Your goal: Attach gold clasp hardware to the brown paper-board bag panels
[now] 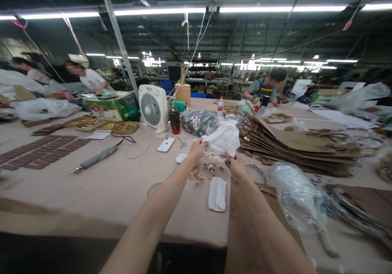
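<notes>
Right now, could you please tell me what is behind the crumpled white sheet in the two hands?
Part of a clear plastic bag of dark items shows behind the white sheet; the sheet covers whatever lies directly behind it.

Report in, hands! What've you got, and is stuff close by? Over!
Left hand, right hand: both gripping crumpled white sheet. Sheet spread between them. Close by: loose gold pieces, white packet.
</notes>
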Motion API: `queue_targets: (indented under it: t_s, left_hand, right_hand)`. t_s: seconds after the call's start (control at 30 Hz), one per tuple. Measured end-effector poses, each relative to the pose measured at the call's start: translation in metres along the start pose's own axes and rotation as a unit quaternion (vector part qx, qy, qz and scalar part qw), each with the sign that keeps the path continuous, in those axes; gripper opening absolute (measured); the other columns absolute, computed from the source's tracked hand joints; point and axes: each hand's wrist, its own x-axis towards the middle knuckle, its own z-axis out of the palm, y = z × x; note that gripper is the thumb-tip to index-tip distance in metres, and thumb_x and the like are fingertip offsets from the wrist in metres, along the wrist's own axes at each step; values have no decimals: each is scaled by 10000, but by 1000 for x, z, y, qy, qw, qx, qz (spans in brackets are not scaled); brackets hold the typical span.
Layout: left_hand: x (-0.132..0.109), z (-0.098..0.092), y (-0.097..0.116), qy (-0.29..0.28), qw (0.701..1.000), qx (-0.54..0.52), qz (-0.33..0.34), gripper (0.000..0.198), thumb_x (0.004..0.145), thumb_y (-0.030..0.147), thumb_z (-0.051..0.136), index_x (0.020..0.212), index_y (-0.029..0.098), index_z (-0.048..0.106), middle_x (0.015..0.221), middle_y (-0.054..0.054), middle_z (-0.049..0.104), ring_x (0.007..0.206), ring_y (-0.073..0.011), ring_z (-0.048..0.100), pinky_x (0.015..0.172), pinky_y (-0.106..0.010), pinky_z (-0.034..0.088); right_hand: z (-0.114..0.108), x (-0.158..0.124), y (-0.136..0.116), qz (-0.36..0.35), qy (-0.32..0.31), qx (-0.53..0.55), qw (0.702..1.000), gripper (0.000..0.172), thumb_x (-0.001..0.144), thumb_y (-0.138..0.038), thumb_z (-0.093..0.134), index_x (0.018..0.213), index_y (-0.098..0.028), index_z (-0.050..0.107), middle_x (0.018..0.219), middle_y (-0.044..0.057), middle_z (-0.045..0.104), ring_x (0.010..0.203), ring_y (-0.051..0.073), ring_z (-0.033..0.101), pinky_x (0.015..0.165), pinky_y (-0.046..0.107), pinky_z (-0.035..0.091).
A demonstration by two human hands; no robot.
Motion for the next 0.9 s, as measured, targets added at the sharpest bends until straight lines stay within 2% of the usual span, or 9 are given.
queue_targets:
  t_s: [0.17,0.37,0.5,0.57,0.63,0.7,0.77,0.83,0.9]
  left_hand:
    - [6,-12,-2,7,999,33,41,165,753,268,709,871,171,771,779,3,708,740,-155,572,661,-217,441]
    - [8,-16,-1,42,996,25,68,150,779,273,718,884,175,764,790,0,710,773,-164,585,677,-221,438]
    - [11,-18,6,95,993,-26,71,188,810,345,751,877,172,722,793,0,696,798,-162,612,715,-230,476]
    - [12,-23,12,135,986,-71,68,259,863,413,723,948,170,700,855,-22,716,825,-164,644,743,-244,508]
    - [10,-30,18,181,974,-120,62,308,925,454,657,1055,174,666,954,-54,739,885,-168,681,783,-257,537]
    - [3,-37,21,226,959,-163,52,303,971,447,587,1124,189,627,1018,-66,747,953,-169,704,813,-262,555]
    - [-11,-43,19,261,945,-194,36,273,982,431,557,1133,210,608,1032,-59,752,984,-173,718,808,-266,569]
    - [-28,-48,11,286,933,-216,17,258,963,435,575,1103,222,607,1015,-52,756,962,-187,734,768,-280,585]
    - [-47,-55,-1,308,922,-233,2,253,933,436,611,1066,221,608,968,-47,755,904,-196,744,720,-288,592]
  right_hand:
    - [6,5,5,-43,-13,13,999,366,582,-335,882,905,-200,779,894,13,813,773,179,708,719,285,577]
    - [16,6,2,-80,-27,38,996,378,657,-373,852,1000,-233,778,981,-4,808,873,171,715,817,288,567]
    - [11,6,-8,-129,-17,25,991,467,679,-390,873,1107,-241,761,1077,19,791,986,183,707,929,330,557]
    - [3,5,-11,-154,8,-16,988,514,651,-375,900,1122,-230,753,1095,40,782,1026,201,701,983,373,544]
    - [-5,1,-9,-151,12,-89,984,509,622,-358,917,1086,-218,762,1046,54,782,998,221,705,987,411,540]
    - [-9,-4,-2,-127,-39,-181,974,483,622,-349,915,1065,-216,777,999,64,785,966,245,708,972,449,538]
    - [-7,-11,9,-123,-125,-265,948,509,626,-332,914,1109,-238,785,1050,72,786,1016,272,701,1010,484,510]
    - [1,-18,22,-150,-206,-327,910,570,591,-292,932,1142,-278,791,1153,71,769,1108,293,674,1074,492,463]
    - [11,-24,33,-176,-242,-361,883,491,560,-260,944,1034,-305,823,1162,60,760,1112,291,662,1079,460,450]
